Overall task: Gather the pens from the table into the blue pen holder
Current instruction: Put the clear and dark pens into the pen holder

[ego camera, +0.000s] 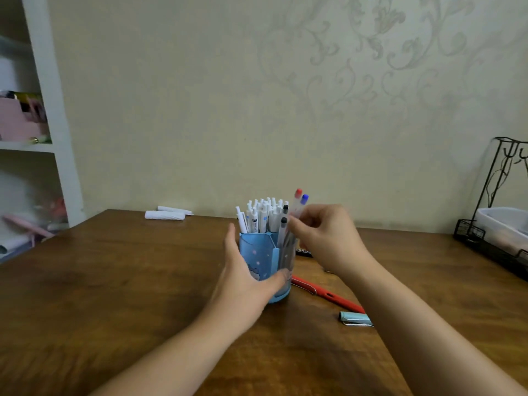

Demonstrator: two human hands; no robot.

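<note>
The blue pen holder stands in the middle of the wooden table, packed with several white pens. My left hand wraps around its near side, thumb on the front. My right hand pinches two clear pens, one red-capped and one blue-capped, upright over the holder's right compartment. A red pen lies on the table right of the holder, partly under my right arm. A light blue pen lies nearer me, mostly hidden by that arm.
A small dark object lies behind the holder. Two white rolled items rest at the table's back edge. A black wire rack with a white tray stands at the right. White shelves stand left.
</note>
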